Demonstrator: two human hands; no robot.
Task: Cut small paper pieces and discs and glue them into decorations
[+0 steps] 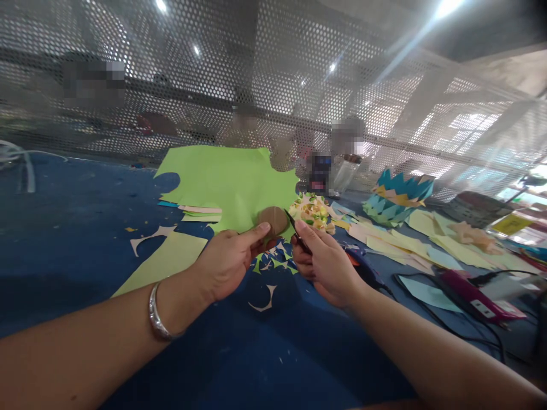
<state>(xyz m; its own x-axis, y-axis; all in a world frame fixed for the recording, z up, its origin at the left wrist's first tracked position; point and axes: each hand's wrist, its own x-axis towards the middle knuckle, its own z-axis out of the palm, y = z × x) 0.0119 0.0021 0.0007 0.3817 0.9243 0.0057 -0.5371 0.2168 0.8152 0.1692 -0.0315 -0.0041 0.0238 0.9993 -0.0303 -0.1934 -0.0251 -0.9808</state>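
Frame centre: your left grip (233,259) pinched a round brown disc (278,221) over a light-green paper sheet (217,176); your right grip (322,256) curled closely round a dark pointed tool (291,218).

A blue tabletop (55,228) runs up to a grey perforated screen (205,85), behind which people show only as dim, blurred shapes. Bright lights (448,7) glare overhead. At the far left lie some white strips (29,173). Near the screen, a clear bottle (345,175) with a brownish top leans slightly, just beside a dark item (320,171) too blurred to identify. Further right stands a zigzag-edged paper ring (391,208) in teal and pale green with a peach band. Closer in, a black cable (455,336) curls around a light-blue sheet (431,293), near a magenta power strip (478,299). Beyond that sits something with a yellow patch (513,224).
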